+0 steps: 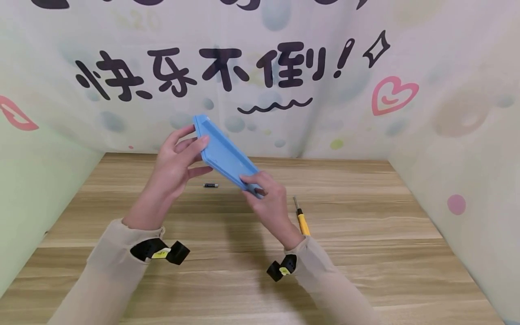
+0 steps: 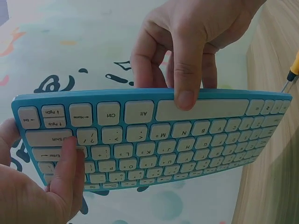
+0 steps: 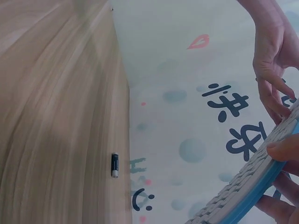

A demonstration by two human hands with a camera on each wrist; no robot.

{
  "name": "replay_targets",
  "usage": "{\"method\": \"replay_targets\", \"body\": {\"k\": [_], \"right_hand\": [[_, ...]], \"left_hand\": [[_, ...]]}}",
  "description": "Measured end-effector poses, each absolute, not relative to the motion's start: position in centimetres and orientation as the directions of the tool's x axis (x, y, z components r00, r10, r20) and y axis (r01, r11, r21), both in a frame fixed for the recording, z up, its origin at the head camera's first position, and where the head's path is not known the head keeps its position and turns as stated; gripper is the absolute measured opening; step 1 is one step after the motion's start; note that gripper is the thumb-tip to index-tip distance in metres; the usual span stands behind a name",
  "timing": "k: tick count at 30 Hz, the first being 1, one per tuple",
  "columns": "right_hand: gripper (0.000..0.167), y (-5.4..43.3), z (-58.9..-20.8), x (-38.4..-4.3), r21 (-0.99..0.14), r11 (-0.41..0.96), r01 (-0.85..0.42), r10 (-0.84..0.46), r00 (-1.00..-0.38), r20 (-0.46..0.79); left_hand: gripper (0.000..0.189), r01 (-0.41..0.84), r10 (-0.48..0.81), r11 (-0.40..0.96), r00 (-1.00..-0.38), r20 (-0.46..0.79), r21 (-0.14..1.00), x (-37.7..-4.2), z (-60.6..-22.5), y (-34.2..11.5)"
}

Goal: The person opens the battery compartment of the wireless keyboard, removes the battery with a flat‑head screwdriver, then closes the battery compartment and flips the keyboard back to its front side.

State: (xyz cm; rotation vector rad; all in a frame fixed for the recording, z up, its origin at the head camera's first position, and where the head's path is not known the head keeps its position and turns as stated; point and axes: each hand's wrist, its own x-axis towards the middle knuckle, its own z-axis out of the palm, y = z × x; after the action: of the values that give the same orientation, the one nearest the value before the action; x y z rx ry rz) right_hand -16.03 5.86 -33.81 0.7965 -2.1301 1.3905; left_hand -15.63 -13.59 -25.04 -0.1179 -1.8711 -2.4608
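Note:
A blue keyboard (image 1: 227, 155) is held up above the table, slanting down to the right, its blue underside facing the head camera. My left hand (image 1: 168, 171) grips its upper left end. Lower down, my right hand (image 1: 269, 203) pinches the right part. White keys cover the face of the keyboard (image 2: 154, 140) in the left wrist view. There the right thumb presses over the space bar edge, and fingers of the left hand (image 2: 46, 191) lie on keys near Shift and Enter. The right wrist view shows the keyboard (image 3: 252, 175) nearly edge-on.
A small black battery (image 1: 210, 185) with a silver end lies on the wooden table (image 1: 195, 289) behind the hands. To the right of the right hand lies a yellow-handled screwdriver (image 1: 302, 221). A printed cloth backdrop (image 1: 252, 131) hangs along the far edge.

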Motion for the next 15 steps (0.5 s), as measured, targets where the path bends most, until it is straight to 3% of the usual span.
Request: {"method": "replay_targets", "body": {"k": [5,15], "right_hand": [[0.033,6.3,-33.64,-16.16,-0.648,0.272,-0.712,-0.2,-0.7,0.685],[0.031,6.69,-33.3,-16.21,-0.715,0.163,-0.679,-0.136,-0.734,0.666]], "left_hand": [[0.061,0.092,0.027,-0.314,-0.994,0.106,0.945,-15.76,-24.72,-13.46],[0.063,0.083,0.041,-0.355,-0.994,0.104,0.931,-16.49,-24.23,-12.76]]}}
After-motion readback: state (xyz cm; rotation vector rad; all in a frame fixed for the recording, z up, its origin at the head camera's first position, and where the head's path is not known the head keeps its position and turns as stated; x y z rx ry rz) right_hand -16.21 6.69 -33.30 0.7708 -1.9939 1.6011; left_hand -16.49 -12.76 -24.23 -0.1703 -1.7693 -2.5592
